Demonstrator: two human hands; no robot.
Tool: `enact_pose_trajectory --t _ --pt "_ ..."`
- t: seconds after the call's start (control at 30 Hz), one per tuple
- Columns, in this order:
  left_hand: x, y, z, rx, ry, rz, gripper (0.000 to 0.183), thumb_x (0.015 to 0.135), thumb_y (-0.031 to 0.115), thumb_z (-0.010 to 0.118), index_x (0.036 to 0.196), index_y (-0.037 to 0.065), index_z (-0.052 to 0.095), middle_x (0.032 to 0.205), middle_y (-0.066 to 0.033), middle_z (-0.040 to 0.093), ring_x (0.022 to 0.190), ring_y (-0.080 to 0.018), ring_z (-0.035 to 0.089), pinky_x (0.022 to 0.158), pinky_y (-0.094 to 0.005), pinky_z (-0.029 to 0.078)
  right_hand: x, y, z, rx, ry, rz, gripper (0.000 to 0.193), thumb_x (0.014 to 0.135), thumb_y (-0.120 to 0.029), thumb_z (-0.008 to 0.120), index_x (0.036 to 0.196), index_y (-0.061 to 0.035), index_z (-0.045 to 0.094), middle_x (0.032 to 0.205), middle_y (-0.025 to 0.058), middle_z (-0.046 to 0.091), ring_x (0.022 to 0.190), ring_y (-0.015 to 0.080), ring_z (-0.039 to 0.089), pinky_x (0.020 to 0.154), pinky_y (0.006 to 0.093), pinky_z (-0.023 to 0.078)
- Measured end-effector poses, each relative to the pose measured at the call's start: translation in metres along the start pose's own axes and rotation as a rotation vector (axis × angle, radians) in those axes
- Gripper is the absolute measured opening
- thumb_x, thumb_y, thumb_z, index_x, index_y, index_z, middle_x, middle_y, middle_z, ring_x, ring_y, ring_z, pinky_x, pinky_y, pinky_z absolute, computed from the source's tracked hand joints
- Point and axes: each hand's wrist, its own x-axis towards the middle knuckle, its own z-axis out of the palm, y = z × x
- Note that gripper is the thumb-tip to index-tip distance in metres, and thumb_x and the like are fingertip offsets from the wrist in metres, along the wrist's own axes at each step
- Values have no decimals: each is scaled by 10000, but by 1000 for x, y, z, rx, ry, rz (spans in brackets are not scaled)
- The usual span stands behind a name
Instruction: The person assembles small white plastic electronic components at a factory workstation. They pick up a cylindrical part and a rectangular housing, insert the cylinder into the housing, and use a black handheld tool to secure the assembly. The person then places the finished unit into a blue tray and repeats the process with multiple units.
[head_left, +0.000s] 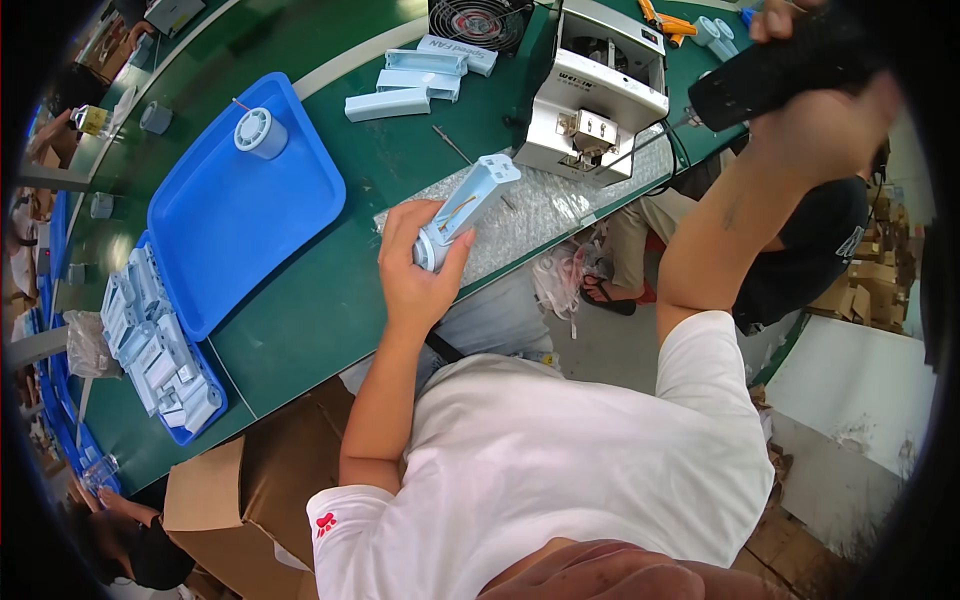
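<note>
My left hand (412, 275) grips a light blue plastic housing (482, 188) by its round end. The housing is tilted, its long open side showing a bit of copper-coloured wire inside. My right hand (825, 125), raised at the upper right and slightly blurred, is closed around a black electric screwdriver (745, 92). The long thin bit slants down to the left, its tip at the front block of a white metal screw feeder (590, 105). Whether a screw sits on the tip is too small to tell. Bubble wrap (545, 215) lies under the feeder and below the housing.
Several light blue housing shells (420, 75) lie left of the feeder, near a black fan (478, 22). A blue tray (235, 220) holds a round part (260, 133); another tray of parts (165, 350) stands nearer. A cardboard box (250, 480) and a seated person (810, 240) border the table.
</note>
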Motion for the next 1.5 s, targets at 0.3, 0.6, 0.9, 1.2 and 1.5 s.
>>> enact_pose_trajectory --t 0.3,0.6,0.9,1.2,1.5 --pt "4 4 5 63 18 38 328 758 84 855 1033 12 692 1032 -127 674 913 -271 669 776 -344 535 -17 42 57 -7 168 -268 337 1095 -349 499 1142 -18 541 857 75 619 595 126 588 513 244 494" --pt "2 -5 6 47 51 83 336 745 102 876 1013 21 691 1034 -134 672 920 -291 677 767 -358 544 -56 2 58 234 69 68 502 1077 -498 424 1138 -14 541 886 100 620 594 129 592 463 246 485" --pt "-1 -5 4 11 32 76 362 735 52 877 1022 0 662 1051 -149 673 949 -285 661 823 -358 522 -57 46 67 558 80 176 544 1028 -528 432 1145 -9 547 907 109 607 647 153 577 525 269 482" --pt "0 -7 1 -5 35 104 356 737 78 883 1004 -3 661 1024 -147 676 915 -290 666 786 -355 527 -60 63 76 560 84 220 590 979 -557 440 1152 -4 552 929 118 593 699 177 563 587 293 480" --pt "0 -7 2 -11 41 70 356 733 70 880 1008 2 664 1026 -142 678 913 -281 669 776 -352 534 -59 70 70 558 95 244 640 930 -587 448 1159 0 558 950 127 579 751 200 548 648 316 477"
